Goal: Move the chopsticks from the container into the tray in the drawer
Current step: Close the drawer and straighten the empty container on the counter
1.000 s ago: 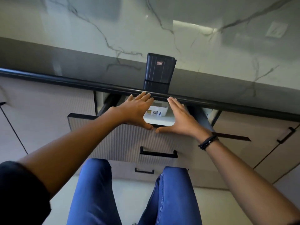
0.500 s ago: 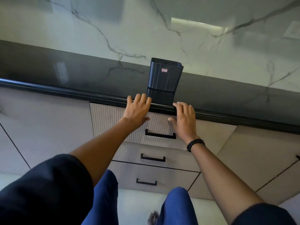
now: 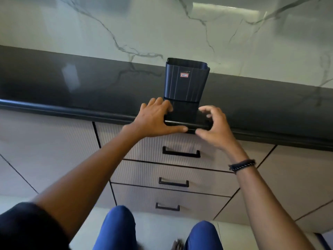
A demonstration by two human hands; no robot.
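Looking down, I have the marble wall (image 3: pixel 162 24) behind a dark counter (image 3: pixel 72 83), with the top drawer (image 3: pixel 140 148) closed flush beneath its edge. The container (image 3: pixel 186 82) stands upright on the counter near that edge. Its inside is hidden from me, so I cannot see the chopsticks. My left hand (image 3: pixel 155 120) lies spread over the edge, gripping nothing. My right hand (image 3: pixel 214 127) hovers beside it, fingers loosely curled, empty. A bracelet (image 3: pixel 242 165) rings that wrist.

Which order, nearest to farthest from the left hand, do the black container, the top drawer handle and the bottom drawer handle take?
1. Black container, on the counter just beyond the fingertips of the left hand.
2. Top drawer handle, below the hand.
3. Bottom drawer handle, lowest of all.
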